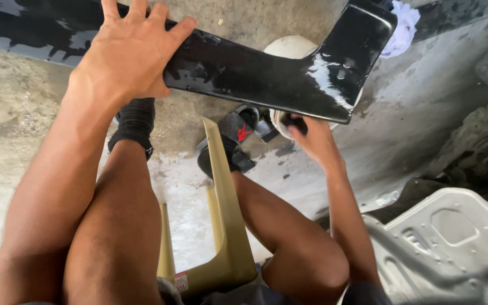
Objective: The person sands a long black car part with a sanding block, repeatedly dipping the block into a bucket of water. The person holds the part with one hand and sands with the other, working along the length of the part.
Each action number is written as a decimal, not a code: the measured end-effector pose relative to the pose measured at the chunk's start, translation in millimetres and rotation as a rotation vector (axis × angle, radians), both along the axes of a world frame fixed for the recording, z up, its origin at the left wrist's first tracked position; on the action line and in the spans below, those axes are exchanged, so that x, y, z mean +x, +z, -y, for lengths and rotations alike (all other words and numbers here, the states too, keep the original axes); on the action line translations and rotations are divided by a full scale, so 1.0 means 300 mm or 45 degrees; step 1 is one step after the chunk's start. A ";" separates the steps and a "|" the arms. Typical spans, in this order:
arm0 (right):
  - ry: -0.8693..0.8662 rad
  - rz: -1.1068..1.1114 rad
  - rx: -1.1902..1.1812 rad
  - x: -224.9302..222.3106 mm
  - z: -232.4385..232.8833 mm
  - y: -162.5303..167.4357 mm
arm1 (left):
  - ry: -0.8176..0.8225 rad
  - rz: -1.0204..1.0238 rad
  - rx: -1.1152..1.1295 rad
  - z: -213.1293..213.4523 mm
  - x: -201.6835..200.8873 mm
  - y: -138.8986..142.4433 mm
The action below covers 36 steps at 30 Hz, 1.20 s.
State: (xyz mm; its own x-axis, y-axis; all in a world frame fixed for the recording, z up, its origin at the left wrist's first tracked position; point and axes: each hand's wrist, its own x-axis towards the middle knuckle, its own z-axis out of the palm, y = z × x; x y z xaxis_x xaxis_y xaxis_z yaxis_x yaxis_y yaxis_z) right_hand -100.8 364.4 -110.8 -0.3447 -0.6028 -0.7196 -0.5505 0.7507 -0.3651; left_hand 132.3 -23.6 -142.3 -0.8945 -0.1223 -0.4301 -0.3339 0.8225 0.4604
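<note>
A long glossy black car body panel [266,73] stretches across the top of the view, wet, with an upturned end at the right. My left hand [128,51] lies flat on its upper surface, fingers spread, holding it steady. My right hand [312,138] sits under the panel's lower edge, fingers curled around a small dark object that I cannot identify. A white bucket [289,48] shows partly behind the panel.
I sit on a tan plastic stool [227,226], knees apart, feet in black socks and sandals [238,135] on a wet concrete floor [413,107]. A white cloth [403,28] lies at top right. A grey moulded car part [447,243] rests at lower right.
</note>
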 end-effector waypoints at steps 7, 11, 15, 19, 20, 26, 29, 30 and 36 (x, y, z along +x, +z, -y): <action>-0.336 -0.249 -0.005 -0.135 0.046 -0.396 | 0.022 -0.007 0.066 0.029 -0.077 0.091; -0.479 -0.084 -0.087 -0.070 0.029 -0.463 | -0.027 -0.049 0.093 0.029 -0.114 0.121; -0.678 0.121 -0.355 0.008 -0.098 -0.380 | 0.017 0.146 0.333 0.066 -0.124 0.130; -0.822 0.114 -0.664 0.010 -0.223 -0.119 | -0.018 -0.039 0.350 0.092 -0.148 0.132; -0.839 0.088 -0.724 0.006 -0.245 -0.039 | 0.002 0.019 0.365 0.096 -0.153 0.137; -0.616 -0.843 -0.952 -0.079 -0.108 0.281 | -0.006 0.373 0.219 0.119 -0.132 0.177; -0.083 -0.948 -0.945 -0.071 0.097 0.276 | -0.028 0.240 0.212 0.128 -0.102 0.172; 0.012 -0.914 -0.941 -0.043 0.165 0.250 | -0.003 0.203 0.259 0.127 -0.100 0.166; 0.476 -0.655 -1.105 0.111 0.318 0.087 | 0.110 0.322 0.470 0.147 -0.093 0.143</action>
State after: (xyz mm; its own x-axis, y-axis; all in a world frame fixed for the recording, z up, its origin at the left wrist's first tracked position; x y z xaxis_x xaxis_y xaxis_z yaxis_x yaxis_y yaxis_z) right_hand -67.4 269.0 -84.7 -0.1718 -0.9678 0.1838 -0.9310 0.0985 -0.3515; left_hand 104.4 -67.8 -99.5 -0.7489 0.0107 -0.6626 -0.5338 0.5828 0.6128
